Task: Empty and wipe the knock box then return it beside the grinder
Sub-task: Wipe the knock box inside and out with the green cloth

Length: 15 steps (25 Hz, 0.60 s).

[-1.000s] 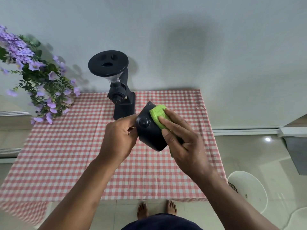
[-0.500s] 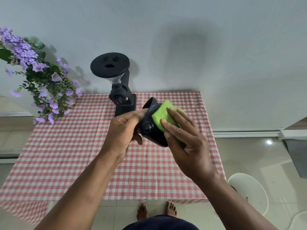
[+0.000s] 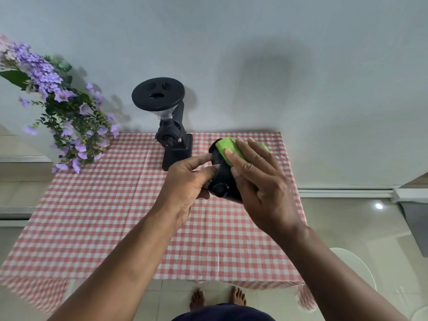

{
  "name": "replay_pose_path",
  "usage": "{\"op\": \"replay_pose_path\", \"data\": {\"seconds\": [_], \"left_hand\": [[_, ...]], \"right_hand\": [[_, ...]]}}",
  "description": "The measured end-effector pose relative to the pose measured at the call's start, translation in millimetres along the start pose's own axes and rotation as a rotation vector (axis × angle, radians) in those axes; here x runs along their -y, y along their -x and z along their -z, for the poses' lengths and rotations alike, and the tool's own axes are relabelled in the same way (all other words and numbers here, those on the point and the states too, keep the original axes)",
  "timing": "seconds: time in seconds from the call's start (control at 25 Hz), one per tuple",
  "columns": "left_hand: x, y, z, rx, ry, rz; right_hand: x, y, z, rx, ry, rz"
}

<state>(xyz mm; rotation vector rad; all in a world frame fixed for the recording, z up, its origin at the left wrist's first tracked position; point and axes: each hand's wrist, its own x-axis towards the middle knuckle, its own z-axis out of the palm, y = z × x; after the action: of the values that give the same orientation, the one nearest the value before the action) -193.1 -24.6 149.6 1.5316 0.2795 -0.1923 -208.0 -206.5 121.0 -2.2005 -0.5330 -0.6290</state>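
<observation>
Knock box [image 3: 223, 179], held in the air above the checked desk [image 3: 92, 216], just right of the grinder [image 3: 172, 135]. Left hand [image 3: 185, 181] gripping its side; right hand [image 3: 259, 181] pressing a green cloth [image 3: 228, 148] flat against it. Could slip from the one-handed hold under hard wiping. Small, black, smooth, tilted, with a round knob showing.

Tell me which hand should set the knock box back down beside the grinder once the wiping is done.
Left, probably. The left hand already grips the knock box and is nearer the grinder. The right hand is pressing the green cloth against the box, so it is occupied.
</observation>
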Motion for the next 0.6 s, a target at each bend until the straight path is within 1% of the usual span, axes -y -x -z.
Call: {"op": "replay_pose_path", "data": {"seconds": [0.04,0.12,0.28,0.36,0.48,0.52,0.6], "left_hand": [[1,1,-1,-0.010,-0.014,0.003],[2,2,-3,-0.025,0.012,0.033],[-2,-7,0,-0.077,0.237,0.121],[-2,-13,5,-0.033,0.253,0.134],[2,-11,9,0.077,0.223,0.129],[2,-9,7,0.098,0.205,0.127],[0,-5,3,0.091,0.206,0.130]], "right_hand": [[1,-5,1,0.011,-0.023,-0.024],[6,-4,2,0.063,-0.030,0.003],[13,31,-6,0.179,0.057,0.158],[9,34,-7,0.170,0.088,0.220],[1,10,-2,0.083,0.083,0.275],[-1,0,1,0.055,0.055,0.247],[-4,-18,9,0.044,-0.030,0.063]]}}
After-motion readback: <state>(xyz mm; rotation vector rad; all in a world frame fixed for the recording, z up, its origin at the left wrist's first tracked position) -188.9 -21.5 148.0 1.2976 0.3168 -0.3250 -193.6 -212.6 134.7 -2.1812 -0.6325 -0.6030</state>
